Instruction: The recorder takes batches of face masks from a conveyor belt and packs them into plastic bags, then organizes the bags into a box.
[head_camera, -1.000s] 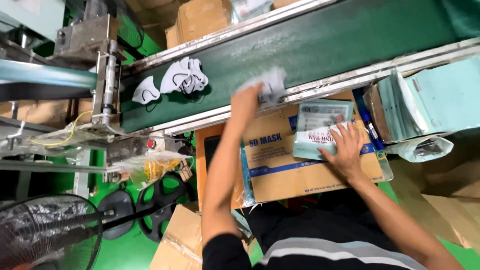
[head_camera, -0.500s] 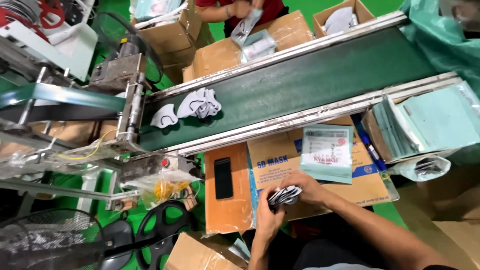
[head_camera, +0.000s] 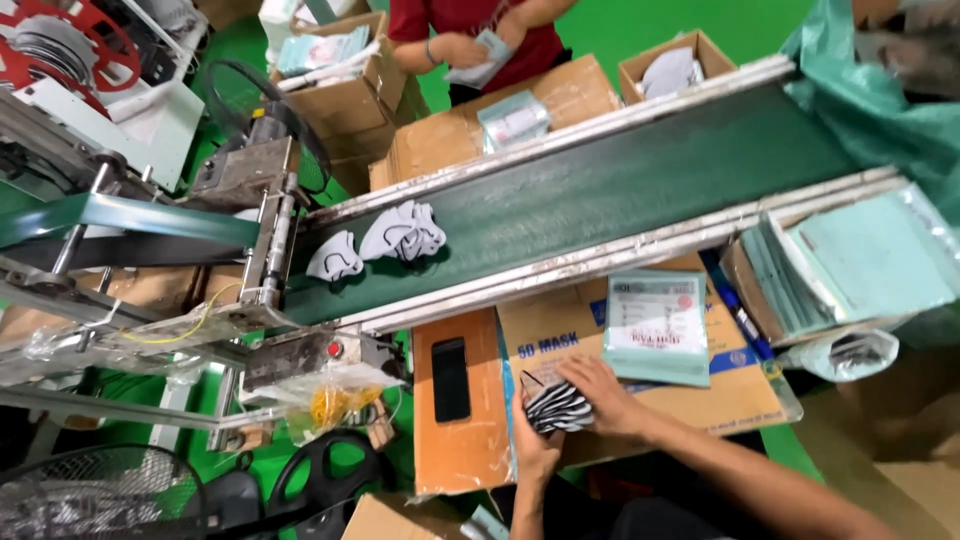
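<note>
Both my hands hold a stack of white face masks (head_camera: 553, 404) over a cardboard box (head_camera: 738, 398) in front of me. My left hand (head_camera: 534, 452) grips the stack from below and my right hand (head_camera: 601, 393) presses it from the right. A pale teal mask pouch (head_camera: 656, 328) lies flat on the box just right of my right hand. More white masks (head_camera: 402, 234) lie in a loose pile on the dark green conveyor belt (head_camera: 600, 190), with a single mask (head_camera: 334, 258) to their left.
A black phone (head_camera: 449, 378) rests on an orange cardboard sheet left of my hands. A stack of teal pouches (head_camera: 860, 262) sits in a box at right. Across the belt another person's hands (head_camera: 470, 48) hold a pouch. Machinery (head_camera: 250, 180) and a fan (head_camera: 95, 495) stand at left.
A second ago my left hand reached to the belt while my right rested on the pouch. Both hands then came together on the mask stack, and the view has shifted down the belt.
</note>
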